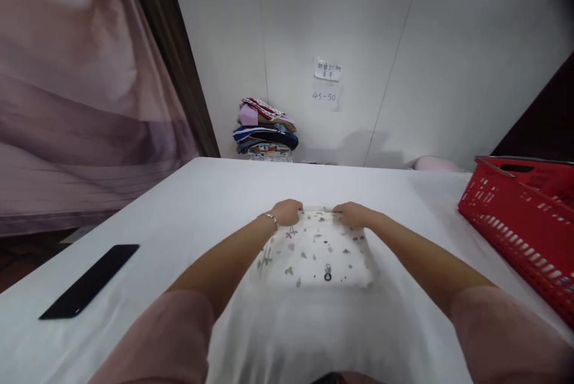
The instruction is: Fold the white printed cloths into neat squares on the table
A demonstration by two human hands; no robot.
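A white cloth (314,252) with a small scattered leaf-like print lies in a flat, roughly rectangular shape on the white-covered table (215,192). At its far left corner, my left hand (287,213) has its fingers closed on the edge; a bracelet circles that wrist. My right hand (353,215) pinches the far edge a short way to the right. The far edge runs between the two hands. What kind of cloth item it is, I cannot make out. My fingertips are partly hidden.
A black flat board (92,279) rests at the left. On the right stands a red plastic basket (515,216) with a metal handle. Beyond the table's far edge, folded cloths (266,130) are stacked against the wall, near paper notes (327,70). A pink curtain (81,85) hangs at left.
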